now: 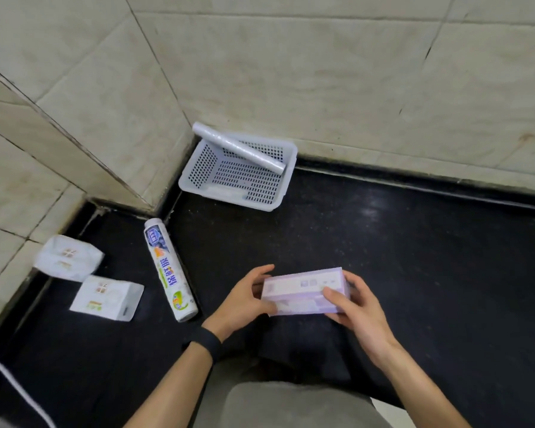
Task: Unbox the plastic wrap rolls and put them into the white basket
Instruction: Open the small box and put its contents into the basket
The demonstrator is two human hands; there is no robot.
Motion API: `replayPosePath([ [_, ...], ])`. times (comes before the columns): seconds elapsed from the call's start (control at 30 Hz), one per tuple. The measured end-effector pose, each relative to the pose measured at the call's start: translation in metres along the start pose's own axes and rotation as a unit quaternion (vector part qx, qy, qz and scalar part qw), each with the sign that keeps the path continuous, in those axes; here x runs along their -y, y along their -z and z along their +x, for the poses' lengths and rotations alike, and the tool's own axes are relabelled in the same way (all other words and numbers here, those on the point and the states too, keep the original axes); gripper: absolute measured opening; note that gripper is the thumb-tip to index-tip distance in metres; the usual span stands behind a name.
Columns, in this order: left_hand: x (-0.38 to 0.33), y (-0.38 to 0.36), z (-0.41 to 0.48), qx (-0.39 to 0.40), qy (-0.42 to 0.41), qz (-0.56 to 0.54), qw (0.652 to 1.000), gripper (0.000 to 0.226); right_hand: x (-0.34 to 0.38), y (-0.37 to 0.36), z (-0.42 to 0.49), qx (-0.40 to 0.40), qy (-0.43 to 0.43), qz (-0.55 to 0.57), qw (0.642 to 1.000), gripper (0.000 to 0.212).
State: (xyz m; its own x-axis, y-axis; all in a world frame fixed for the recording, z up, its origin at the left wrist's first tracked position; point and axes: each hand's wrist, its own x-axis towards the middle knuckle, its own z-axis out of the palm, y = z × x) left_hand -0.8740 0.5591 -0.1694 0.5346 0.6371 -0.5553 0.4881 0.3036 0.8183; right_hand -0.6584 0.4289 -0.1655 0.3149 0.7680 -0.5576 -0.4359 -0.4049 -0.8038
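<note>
Both hands hold a long purple box (303, 288) above the black counter. My left hand (244, 301) grips its left end and my right hand (357, 307) grips its right end, thumb on the front face. The white perforated basket (195, 168) stands in the far corner against the tiled wall. One bare plastic wrap roll (238, 148) lies slanted across it, its upper end resting on the back-left rim. A printed plastic wrap roll (169, 270) lies on the counter left of my hands.
Two white packets (68, 257) (107, 298) lie at the left near the wall. Tiled walls close the counter at the back and left. A black band is on my left wrist. A grey object sits at the bottom edge, beside my forearms.
</note>
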Motion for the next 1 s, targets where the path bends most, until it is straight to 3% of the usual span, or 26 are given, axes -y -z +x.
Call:
replayPosePath([
  [0.13, 0.008, -0.007, -0.007, -0.020, -0.021, 0.005, 1.000, 0.062, -0.009, 0.019, 0.002, -0.013, -0.049, 0.115, 0.992, 0.034],
  [0.27, -0.004, -0.015, -0.012, -0.049, -0.056, 0.095, 0.993, 0.061, -0.024, 0.032, 0.008, -0.022, -0.143, 0.209, 0.967, 0.048],
  [0.4, -0.016, -0.020, -0.015, -0.039, -0.065, 0.159, 0.984, 0.057, -0.035, 0.041, 0.013, -0.010, -0.163, 0.235, 0.958, 0.060],
  [0.63, -0.035, -0.016, -0.013, -0.019, -0.067, 0.227, 0.971, 0.061, -0.034, 0.048, 0.015, 0.018, -0.163, 0.269, 0.949, 0.058],
  [0.8, -0.047, -0.032, -0.008, -0.068, -0.068, 0.184, 0.978, 0.080, -0.035, 0.034, 0.012, 0.048, -0.181, 0.382, 0.905, 0.051],
  [0.87, -0.049, -0.047, -0.007, -0.063, -0.078, 0.155, 0.983, 0.069, -0.037, 0.024, 0.008, 0.072, -0.229, 0.325, 0.915, 0.050],
  [0.93, -0.052, -0.056, -0.008, -0.082, -0.092, 0.116, 0.986, 0.062, -0.037, 0.016, 0.004, 0.058, -0.258, 0.140, 0.954, 0.050],
  [1.0, -0.054, -0.056, -0.008, -0.097, -0.110, 0.143, 0.979, 0.061, -0.034, 0.016, 0.003, 0.020, -0.220, -0.025, 0.975, 0.048],
])
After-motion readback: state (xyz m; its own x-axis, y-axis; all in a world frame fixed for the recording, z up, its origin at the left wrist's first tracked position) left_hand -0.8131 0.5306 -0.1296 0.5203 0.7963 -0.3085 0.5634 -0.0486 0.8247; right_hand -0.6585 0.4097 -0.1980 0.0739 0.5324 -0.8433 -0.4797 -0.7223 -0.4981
